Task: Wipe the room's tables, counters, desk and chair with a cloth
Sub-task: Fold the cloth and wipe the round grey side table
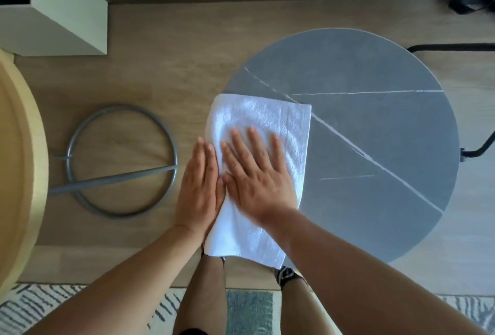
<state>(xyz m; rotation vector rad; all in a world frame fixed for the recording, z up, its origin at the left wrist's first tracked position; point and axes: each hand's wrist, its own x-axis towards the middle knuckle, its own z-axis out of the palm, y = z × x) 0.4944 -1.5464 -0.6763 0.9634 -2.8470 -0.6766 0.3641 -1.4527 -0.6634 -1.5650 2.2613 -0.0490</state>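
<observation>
A folded white cloth [270,125] lies on the left edge of a round grey stone-look table [375,125] with thin white veins. My right hand [257,171] presses flat on the cloth, fingers straight and spread. Beside it, my left hand [199,187] lies flat with fingers together along the cloth's left edge, at the table's rim. The cloth's lower part hangs past the near rim of the table.
A round wooden tabletop [18,163] fills the left edge, its grey metal ring base [122,160] on the wooden floor. A white cabinet [61,8] stands at the upper left. Black chair legs [476,99] are at the right. A patterned rug [40,305] lies near my legs.
</observation>
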